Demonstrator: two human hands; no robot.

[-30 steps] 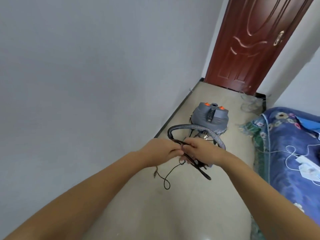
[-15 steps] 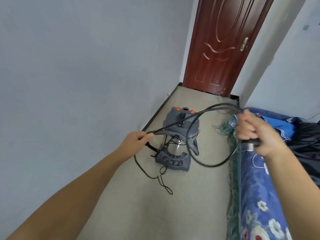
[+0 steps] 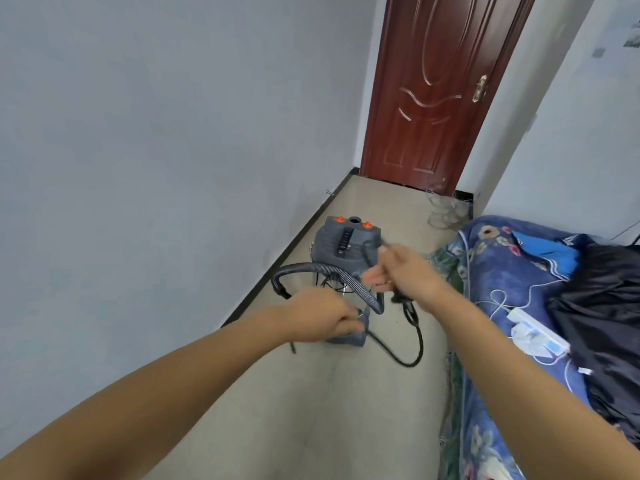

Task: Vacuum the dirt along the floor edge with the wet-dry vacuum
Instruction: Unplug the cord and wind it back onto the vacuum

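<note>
The right hand (image 3: 405, 271), right of centre in the frame, is curled round the black cord (image 3: 412, 341), whose plug end hangs just below the fist while the rest drops in one loop to the floor (image 3: 311, 410) and runs back toward the left hand (image 3: 322, 318). That hand, lower and a little left of centre, is also closed, pinching what looks like the thin end of the same cord; motion blur keeps me from telling exactly what sits between its fingers. Just under and beyond it lies a grey nozzle head (image 3: 349, 339), flat on the floor. Between and behind the two hands arches the ribbed hose (image 3: 332, 271), its long axis running from the left of the frame down to the right. The vacuum (image 3: 346, 244) stands upright just above the hands in the frame, close to the dark floor edge (image 3: 277, 268), which runs diagonally from lower left up toward the door (image 3: 436, 91). The left hand is nearer that edge and the nozzle; the right is nearer the bed (image 3: 519, 271) at the right of the frame. I count one vacuum, one hose, one cord, one nozzle head, two hands. Judging from this, the cord is being unwound and vacuuming has not begun.
</note>
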